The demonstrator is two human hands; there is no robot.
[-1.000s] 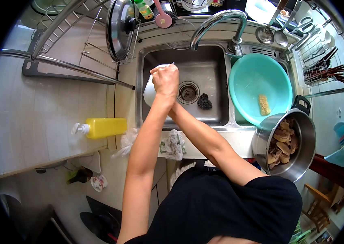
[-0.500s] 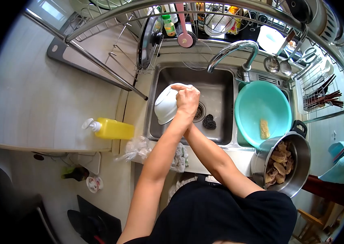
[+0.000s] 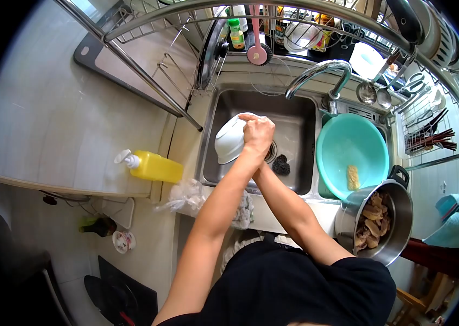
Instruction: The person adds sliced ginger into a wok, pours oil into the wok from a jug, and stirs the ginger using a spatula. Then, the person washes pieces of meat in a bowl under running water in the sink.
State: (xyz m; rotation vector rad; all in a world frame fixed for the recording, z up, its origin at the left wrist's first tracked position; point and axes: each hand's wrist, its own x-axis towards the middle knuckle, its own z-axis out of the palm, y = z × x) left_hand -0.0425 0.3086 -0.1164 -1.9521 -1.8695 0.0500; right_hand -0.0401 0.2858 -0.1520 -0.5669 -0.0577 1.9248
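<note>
In the sink (image 3: 294, 117) a white bowl (image 3: 229, 142) is tilted on its side, near the left wall. My left hand (image 3: 259, 133) is closed on the bowl's right side, one finger stretched along its upper rim. My arms cross at the wrists, the left over the right. Only the wrist end of my right hand (image 3: 262, 167) shows, as the left arm and hand cover its fingers. Close by on the sink floor lies a black scouring pad (image 3: 281, 165), beside the drain.
A turquoise basin (image 3: 343, 146) with a yellowish sponge (image 3: 353, 177) stands right of the sink. Before it, a steel pot (image 3: 400, 233) holds meat pieces. The faucet (image 3: 319, 70) arches over the sink's back. On the left are a yellow pump bottle (image 3: 156, 166) and a plastic bag (image 3: 186, 196).
The whole view has shifted slightly, so things appear a little farther right. My hands and the bowl keep nearly the same pose in the sink.
</note>
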